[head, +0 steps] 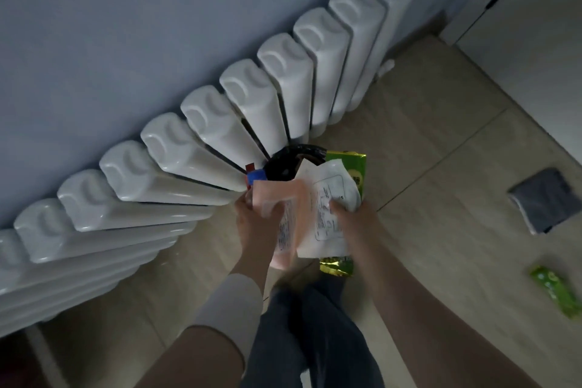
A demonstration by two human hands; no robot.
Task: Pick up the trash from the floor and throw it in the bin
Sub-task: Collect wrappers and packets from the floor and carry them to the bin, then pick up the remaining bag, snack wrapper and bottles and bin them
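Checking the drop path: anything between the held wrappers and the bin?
Nothing visible. The left hand holds the pink wrapper, the right hand the white wrapper and green packet, right at the black-lined bin opening.

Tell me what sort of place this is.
Most likely a room in a home or flat. A white column radiator runs along a pale blue wall, the floor is beige tile, and a small black-lined bin stands by the radiator. Which room cannot be told.
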